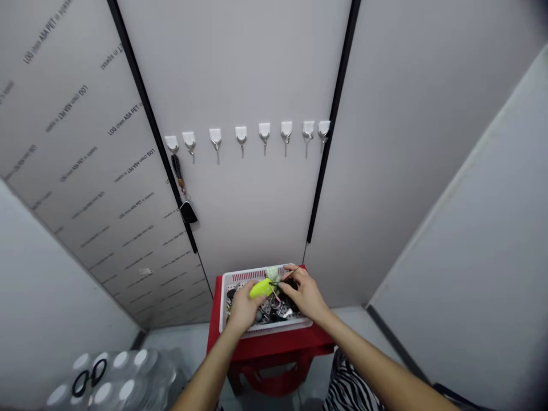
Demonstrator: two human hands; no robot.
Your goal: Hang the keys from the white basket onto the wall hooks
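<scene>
A white basket sits on a red stool against the wall, filled with several small dark items. My left hand is closed around a bright yellow-green object over the basket. My right hand is closed in a pinch on a thin dark cord that runs from the yellow-green object. Both hands are above the basket.
A row of several white wall hooks runs across the panel above; a dark keychain hangs from the leftmost hook. Black scissors lie on a pack of bottles with white caps at the lower left. Side walls close in left and right.
</scene>
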